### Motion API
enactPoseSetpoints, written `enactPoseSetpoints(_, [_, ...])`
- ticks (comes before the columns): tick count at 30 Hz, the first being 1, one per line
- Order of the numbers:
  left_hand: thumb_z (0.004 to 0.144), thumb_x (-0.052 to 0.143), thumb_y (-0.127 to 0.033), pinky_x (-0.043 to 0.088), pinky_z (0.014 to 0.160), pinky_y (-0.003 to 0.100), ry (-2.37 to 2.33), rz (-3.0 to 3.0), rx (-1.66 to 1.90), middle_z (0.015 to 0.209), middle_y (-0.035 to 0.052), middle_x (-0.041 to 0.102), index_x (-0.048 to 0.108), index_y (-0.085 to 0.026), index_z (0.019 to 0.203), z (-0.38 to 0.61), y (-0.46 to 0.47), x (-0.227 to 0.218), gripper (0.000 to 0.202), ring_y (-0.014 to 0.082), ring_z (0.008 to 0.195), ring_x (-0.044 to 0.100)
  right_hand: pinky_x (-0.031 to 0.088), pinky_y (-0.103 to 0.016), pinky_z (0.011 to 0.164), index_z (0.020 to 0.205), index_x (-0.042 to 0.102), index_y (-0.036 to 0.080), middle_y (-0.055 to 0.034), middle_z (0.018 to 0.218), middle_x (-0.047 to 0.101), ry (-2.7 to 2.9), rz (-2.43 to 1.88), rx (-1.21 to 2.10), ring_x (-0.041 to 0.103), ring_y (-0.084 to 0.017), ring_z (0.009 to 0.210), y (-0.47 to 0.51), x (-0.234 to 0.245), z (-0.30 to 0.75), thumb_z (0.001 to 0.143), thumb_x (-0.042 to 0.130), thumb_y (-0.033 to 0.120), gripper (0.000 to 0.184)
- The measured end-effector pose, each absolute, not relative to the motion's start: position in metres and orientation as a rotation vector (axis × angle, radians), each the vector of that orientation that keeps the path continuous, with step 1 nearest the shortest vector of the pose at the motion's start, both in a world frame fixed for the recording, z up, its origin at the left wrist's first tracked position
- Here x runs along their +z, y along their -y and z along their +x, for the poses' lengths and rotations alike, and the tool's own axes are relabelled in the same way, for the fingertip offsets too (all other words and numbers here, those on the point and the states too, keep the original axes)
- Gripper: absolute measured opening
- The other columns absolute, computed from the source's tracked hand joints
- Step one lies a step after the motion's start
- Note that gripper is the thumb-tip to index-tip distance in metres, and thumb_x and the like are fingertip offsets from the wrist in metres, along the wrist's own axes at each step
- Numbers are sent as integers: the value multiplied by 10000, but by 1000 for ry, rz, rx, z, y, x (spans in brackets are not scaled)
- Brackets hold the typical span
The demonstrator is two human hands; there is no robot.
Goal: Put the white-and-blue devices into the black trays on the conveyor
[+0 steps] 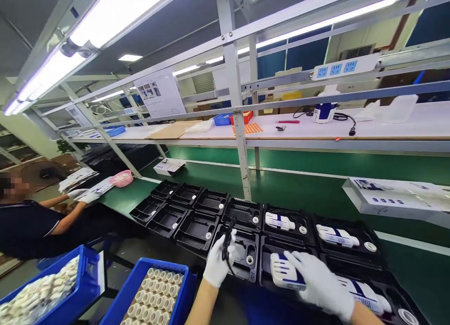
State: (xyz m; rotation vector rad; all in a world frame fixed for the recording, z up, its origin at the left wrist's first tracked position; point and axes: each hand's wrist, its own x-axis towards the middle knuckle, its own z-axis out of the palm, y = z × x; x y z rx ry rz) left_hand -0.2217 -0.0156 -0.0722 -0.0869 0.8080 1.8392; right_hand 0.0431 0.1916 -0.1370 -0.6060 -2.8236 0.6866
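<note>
The gloved left hand [218, 263] is closed around a black cable [227, 243] above a black tray [242, 257], while the right hand [318, 282] lies flat, fingers spread, on a white-and-blue device [283, 271] in the neighbouring tray.

Black plastic trays [197, 231] glossy; white device [284, 271] smooth plastic; gloves on hands [318, 283] white cloth; conveyor belt [316, 194] matt green.

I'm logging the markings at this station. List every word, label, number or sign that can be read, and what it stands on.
No text here can be read.
Instruction sheet hung on the frame: pictures and lines of print, too small.
White box on the green belt: blue marks, blurred.
White-and-blue device under the right hand: blue stripes only, no legible letters.
Orange label sheet on the shelf: too small.
Left hand holds a black cable, unmarked.
</note>
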Motion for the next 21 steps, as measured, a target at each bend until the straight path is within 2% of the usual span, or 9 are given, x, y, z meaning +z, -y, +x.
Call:
enactPoseSetpoints(3, [879, 743, -349, 387, 407, 125, -985, 110, 1730, 885, 48, 713, 719, -96, 1063, -221, -39, -53, 313, 43, 524, 520, 530, -555, 1048, 1460, 628, 130, -232, 1382, 660, 3081, -608, 456, 648, -427, 1195, -190, -191, 9, 611, 635, 117, 849])
enactPoseSetpoints(7, [763, 767, -582, 280, 380, 190, -1262, 378, 1480, 673, 36, 656, 688, -104, 819, -211, -78, -68, 487, 63, 417, 453, 529, -541, 1031, 1491, 590, 119, -247, 1374, 660, 3156, -677, 454, 652, -434, 1188, -202, -232, -19, 646, 636, 145, 846])
enactPoseSetpoints(10, [727, 740, -692, 253, 400, 224, -1376, 407, 1440, 570, 7, 596, 644, -135, 747, -209, -88, -83, 566, 79, 393, 431, 545, -518, 1015, 1484, 598, 125, -237, 1331, 687, 3171, -679, 501, 678, -426, 1142, -211, -246, -27, 614, 671, 177, 875])
enactPoseSetpoints(12, [711, 745, -707, 242, 410, 236, -1411, 373, 1462, 575, -7, 593, 622, -151, 739, -210, -92, -89, 570, 76, 383, 416, 542, -491, 1038, 1474, 606, 115, -236, 1316, 697, 3171, -700, 533, 676, -419, 1166, -210, -254, -29, 590, 697, 185, 892])
enactPoseSetpoints(15, [677, 741, -720, 203, 414, 250, -1454, 364, 1458, 595, -12, 596, 586, -165, 723, -211, -99, -92, 579, 67, 373, 390, 541, -458, 1058, 1463, 617, 114, -236, 1300, 706, 3139, -795, 557, 678, -402, 1198, -202, -267, -30, 638, 704, 205, 834])
enactPoseSetpoints(17, [654, 706, -748, 178, 416, 260, -1480, 405, 1411, 622, -2, 609, 565, -175, 727, -210, -104, -92, 595, 68, 376, 383, 537, -479, 1068, 1445, 636, 138, -231, 1309, 706, 3115, -854, 547, 672, -414, 1214, -197, -273, -31, 641, 731, 219, 814])
enactPoseSetpoints(19, [647, 656, -768, 164, 420, 269, -1501, 464, 1347, 631, -5, 598, 535, -193, 730, -207, -109, -91, 593, 69, 379, 367, 516, -521, 1094, 1391, 682, 168, -218, 1347, 693, 3101, -851, 535, 642, -447, 1249, -199, -271, -31, 583, 804, 237, 820])
enactPoseSetpoints(21, [656, 626, -761, 149, 423, 274, -1512, 513, 1289, 609, -26, 558, 510, -209, 727, -203, -113, -89, 568, 68, 375, 343, 497, -541, 1106, 1377, 689, 174, -209, 1383, 674, 3061, -841, 507, 616, -444, 1282, -208, -256, -30, 668, 810, 315, 733])
